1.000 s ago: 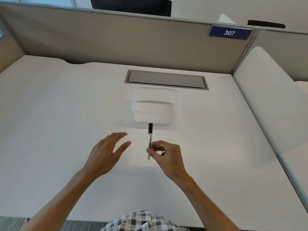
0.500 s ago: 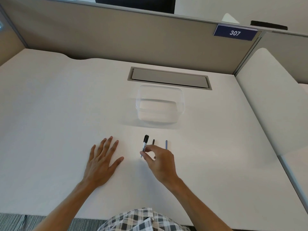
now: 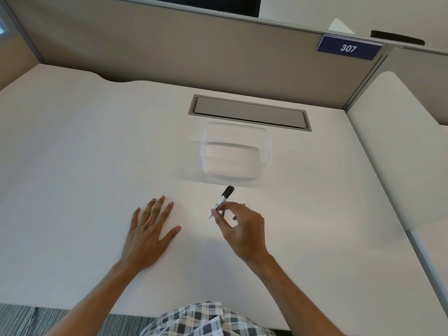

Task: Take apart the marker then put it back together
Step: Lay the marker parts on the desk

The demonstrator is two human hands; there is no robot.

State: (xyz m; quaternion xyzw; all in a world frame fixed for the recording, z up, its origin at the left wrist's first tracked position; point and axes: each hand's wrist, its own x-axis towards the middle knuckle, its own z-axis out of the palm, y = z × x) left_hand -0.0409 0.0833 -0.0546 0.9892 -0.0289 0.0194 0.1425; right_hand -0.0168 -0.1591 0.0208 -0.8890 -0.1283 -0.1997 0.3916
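Marker (image 3: 223, 199): slim, white barrel with dark print, black cap fitted at the far end. It was lifted off the desk, tilted with the capped end pointing away and to the right, the bare white tail toward the near left. It was pinched at mid-barrel, just short of a clear tub. Small parts lay beneath, mostly hidden; a bluish tip (image 3: 243, 204) showed.

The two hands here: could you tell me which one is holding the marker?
The right hand pinches the marker by its white barrel, black cap pointing up and away. The left hand lies flat on the desk, fingers spread, holding nothing.
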